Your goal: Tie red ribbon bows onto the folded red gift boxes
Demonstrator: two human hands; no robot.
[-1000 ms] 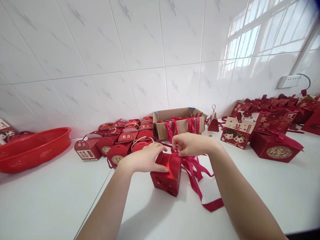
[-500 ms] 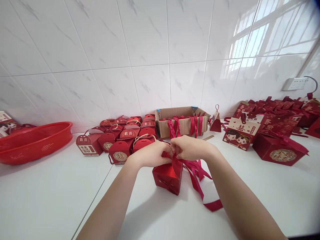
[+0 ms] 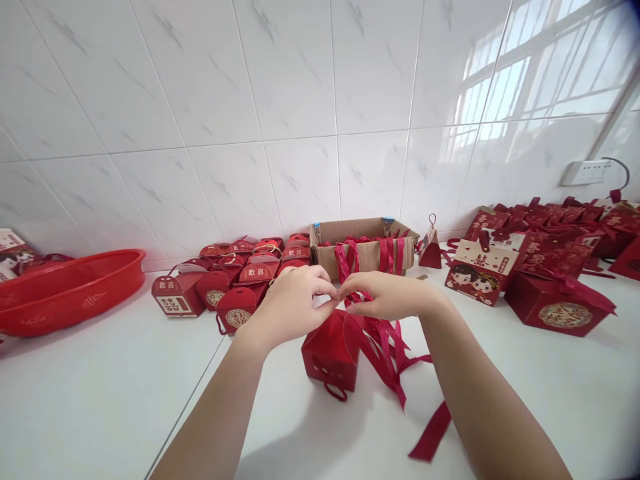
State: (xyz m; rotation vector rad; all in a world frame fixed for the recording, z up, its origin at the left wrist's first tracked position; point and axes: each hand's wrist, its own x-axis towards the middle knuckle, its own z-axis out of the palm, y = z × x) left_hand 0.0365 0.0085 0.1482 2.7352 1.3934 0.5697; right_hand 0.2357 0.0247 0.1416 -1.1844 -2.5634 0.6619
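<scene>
A small red gift box [image 3: 331,357] stands on the white tabletop in front of me, its curved top flaps folded inward. A dark red cord loop [image 3: 336,393] hangs at its front lower side. Just above the box top, my left hand [image 3: 299,301] has thumb and forefinger pinched together. My right hand [image 3: 383,295] meets it from the other side, its fingertips also drawn together. Whatever lies between the fingertips is hidden or too small to make out. Loose red ribbons [image 3: 387,350] trail beside and behind the box, and a ribbon end [image 3: 431,433] lies by my right forearm.
Behind stands a cardboard box [image 3: 363,250] with ribbons draped over its rim. Finished-looking red boxes [image 3: 235,317] cluster at its left, beyond them a red plastic basin [image 3: 75,293]. More gift boxes [image 3: 565,300] crowd the right, below a wall socket [image 3: 586,173].
Both hands have lifted slightly off the box's top flaps, and the top looks more folded in. The cord loop now shows at the front. The ribbons at right have shifted.
</scene>
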